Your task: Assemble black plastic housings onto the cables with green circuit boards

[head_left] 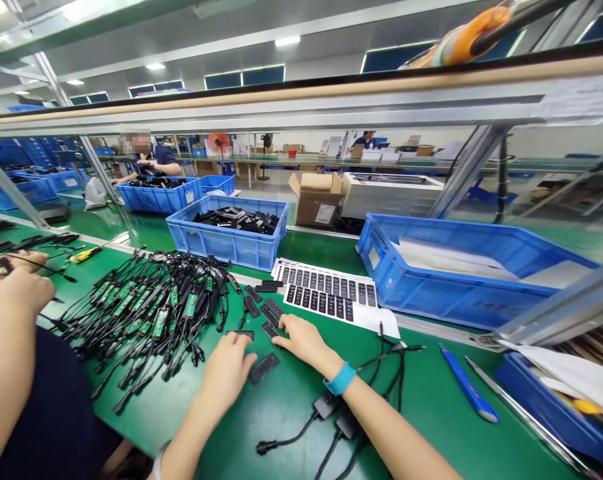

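Observation:
My left hand (226, 370) is over the green table, its fingertips at the edge of a black plastic cover (241, 333). Its thumb stands apart, near another flat black cover (265, 368). My right hand (304, 340), with a blue wristband, has thumb and fingers around the end of a small black cover (270, 330). More black covers (271, 311) lie just beyond its fingertips. To the left spreads a large heap of black cables with green circuit boards (158, 323). Sheets of black stickers (321, 301) lie behind my right hand.
A blue bin of black parts (226, 243) and a blue bin of white sheets (446, 287) stand behind. Cables with black boxes (326, 404) lie under my right forearm. At right are a blue cutter (468, 383) and metal tweezers (526, 417). A co-worker's hands (18, 283) work at left.

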Demonstrator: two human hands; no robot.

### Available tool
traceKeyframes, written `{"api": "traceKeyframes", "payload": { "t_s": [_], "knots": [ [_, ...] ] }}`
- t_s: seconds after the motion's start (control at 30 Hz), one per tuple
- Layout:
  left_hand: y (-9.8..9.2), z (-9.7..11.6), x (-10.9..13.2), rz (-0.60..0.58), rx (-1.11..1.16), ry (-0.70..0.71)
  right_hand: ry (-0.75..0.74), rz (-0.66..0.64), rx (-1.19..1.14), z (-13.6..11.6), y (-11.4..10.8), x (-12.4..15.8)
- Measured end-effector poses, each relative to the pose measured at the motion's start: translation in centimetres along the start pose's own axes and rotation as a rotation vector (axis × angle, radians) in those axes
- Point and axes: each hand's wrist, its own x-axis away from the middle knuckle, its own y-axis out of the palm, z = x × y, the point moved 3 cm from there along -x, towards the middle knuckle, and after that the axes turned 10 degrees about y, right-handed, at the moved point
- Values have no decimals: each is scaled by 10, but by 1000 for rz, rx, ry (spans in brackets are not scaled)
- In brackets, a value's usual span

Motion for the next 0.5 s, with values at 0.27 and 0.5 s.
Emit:
{"api": "traceKeyframes", "payload": {
  "t_s": [0.27, 0.5],
  "knots": [
    [-42, -90, -37, 272, -272, -276, -29, -14, -20, -8, -9, 9],
    [-47, -107, -99, 369, -56, -310, 37, -29, 5, -11, 6, 14]
  ]
}}
